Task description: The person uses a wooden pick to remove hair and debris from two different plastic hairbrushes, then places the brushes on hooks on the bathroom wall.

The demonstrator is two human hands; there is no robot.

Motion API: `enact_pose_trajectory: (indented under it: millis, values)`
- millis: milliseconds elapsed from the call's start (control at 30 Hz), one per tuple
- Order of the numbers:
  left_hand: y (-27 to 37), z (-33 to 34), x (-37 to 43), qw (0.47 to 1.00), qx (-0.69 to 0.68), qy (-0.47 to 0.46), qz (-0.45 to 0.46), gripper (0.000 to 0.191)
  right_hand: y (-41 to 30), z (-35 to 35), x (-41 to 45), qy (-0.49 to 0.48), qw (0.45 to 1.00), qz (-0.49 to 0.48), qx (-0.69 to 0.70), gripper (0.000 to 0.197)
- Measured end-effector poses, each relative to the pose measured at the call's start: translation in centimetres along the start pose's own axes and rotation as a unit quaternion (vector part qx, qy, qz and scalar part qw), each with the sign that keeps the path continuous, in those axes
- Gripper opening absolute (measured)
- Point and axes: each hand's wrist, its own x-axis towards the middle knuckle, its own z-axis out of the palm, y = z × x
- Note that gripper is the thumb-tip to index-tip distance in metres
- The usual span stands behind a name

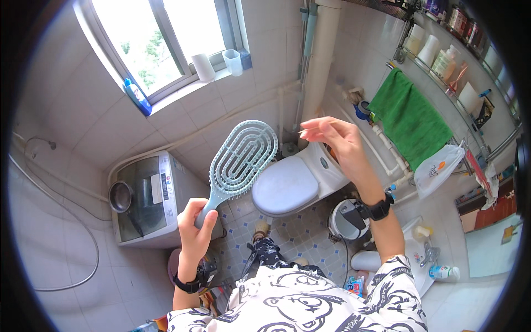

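My left hand (195, 226) grips the handle of a pale blue vented hairbrush (244, 157). The brush is raised, its looped, slotted head tilted up and to the right, with short bristles showing along its edges. To the right of the brush head and apart from it, my right hand (332, 135) pinches a thin, light-coloured stick (301, 132) that looks like a toothpick. Its tip pokes out past the fingertips; the fingers hide most of its length. Beneath both hands in the view is a white toilet (286, 186) with its lid down.
At left, a top-loading washing machine (174, 186) carries a metal pan (121, 196). A white bucket (348, 222) stands right of the toilet. A green towel (408, 116) hangs below glass shelves with bottles (444, 62). The washbasin (417, 238) is at lower right; a blue bottle (139, 97) stands on the sill.
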Motion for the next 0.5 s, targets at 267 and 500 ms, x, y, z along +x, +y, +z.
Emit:
enact_pose_trajectory:
  millis: [267, 500]
  values:
    - [-6.6, -3.8, 7.5, 0.998, 0.021, -0.052, 0.036, 0.014, 5.6, 5.0, 6.8, 0.036, 0.998, 0.044, 0.041, 0.020]
    - [-13.2, -6.5, 15.3, 0.996, 0.035, -0.067, 0.044, 0.013, 10.2, 6.6, 13.6, 0.059, 0.983, 0.105, 0.135, 0.026]
